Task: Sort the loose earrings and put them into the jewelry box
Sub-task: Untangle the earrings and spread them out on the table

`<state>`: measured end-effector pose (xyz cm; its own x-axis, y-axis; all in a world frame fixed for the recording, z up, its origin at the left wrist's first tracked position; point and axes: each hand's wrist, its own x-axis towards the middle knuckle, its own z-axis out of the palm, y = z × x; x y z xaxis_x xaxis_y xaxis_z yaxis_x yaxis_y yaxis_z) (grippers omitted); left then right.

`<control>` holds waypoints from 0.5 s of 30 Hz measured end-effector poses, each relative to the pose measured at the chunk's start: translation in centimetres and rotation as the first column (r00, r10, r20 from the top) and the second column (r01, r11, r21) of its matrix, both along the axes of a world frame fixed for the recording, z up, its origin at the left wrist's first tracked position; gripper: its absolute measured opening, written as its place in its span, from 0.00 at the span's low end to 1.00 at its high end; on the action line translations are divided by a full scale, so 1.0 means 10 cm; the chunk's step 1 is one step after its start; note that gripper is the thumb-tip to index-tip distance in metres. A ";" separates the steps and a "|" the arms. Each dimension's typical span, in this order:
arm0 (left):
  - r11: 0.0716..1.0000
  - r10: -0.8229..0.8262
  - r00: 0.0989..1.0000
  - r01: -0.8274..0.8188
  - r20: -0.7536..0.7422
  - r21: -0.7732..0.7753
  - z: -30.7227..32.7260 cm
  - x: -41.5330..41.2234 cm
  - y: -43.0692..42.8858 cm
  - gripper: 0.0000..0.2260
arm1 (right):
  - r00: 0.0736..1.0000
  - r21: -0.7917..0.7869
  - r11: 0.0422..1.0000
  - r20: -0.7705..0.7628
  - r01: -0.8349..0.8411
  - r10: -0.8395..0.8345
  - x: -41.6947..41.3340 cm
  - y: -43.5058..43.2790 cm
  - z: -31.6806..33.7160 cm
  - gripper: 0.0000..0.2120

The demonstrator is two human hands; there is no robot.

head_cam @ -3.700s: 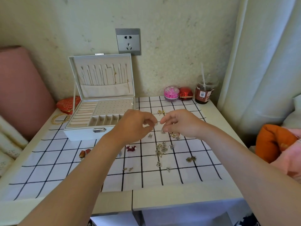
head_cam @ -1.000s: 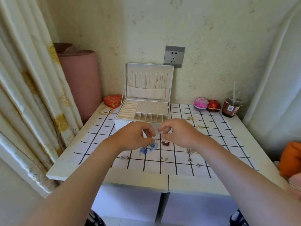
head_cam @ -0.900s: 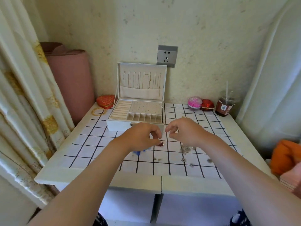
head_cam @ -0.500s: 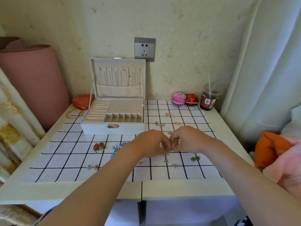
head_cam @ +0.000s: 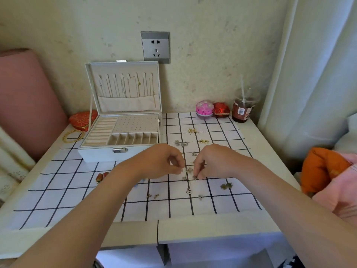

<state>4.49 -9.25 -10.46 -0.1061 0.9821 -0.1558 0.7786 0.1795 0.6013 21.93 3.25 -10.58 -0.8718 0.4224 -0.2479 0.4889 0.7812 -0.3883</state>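
Observation:
A white jewelry box [head_cam: 100, 152] stands open at the back left of the checked cloth [head_cam: 58, 182], its lid upright. Loose earrings [head_cam: 188, 191] lie scattered over the cloth's middle and right, with gold ones [head_cam: 193, 130] farther back and a red pair [head_cam: 100, 176] near the box. My left hand [head_cam: 164, 161] pinches a small silver earring at its fingertips. My right hand [head_cam: 210, 161] pinches down on another small earring [head_cam: 195, 177] that rests on the cloth. Both hands hover close together right of the box.
A pink round case [head_cam: 204, 109], a red box [head_cam: 221, 109] and a lidded drink cup with a straw [head_cam: 243, 107] stand at the back right. A red pouch [head_cam: 82, 118] and gold bangles [head_cam: 73, 135] lie left of the box. Curtains flank the table.
The camera view swung from left back toward the centre. Both hands came down from mid-air onto the earring cluster and stay pinched close together.

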 end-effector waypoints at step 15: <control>0.971 -0.118 0.993 0.119 0.015 -0.208 -0.02 0.13 -0.01 0.12 | 0.996 -0.078 0.993 0.011 0.092 -0.092 0.12 0.15 0.14 0.04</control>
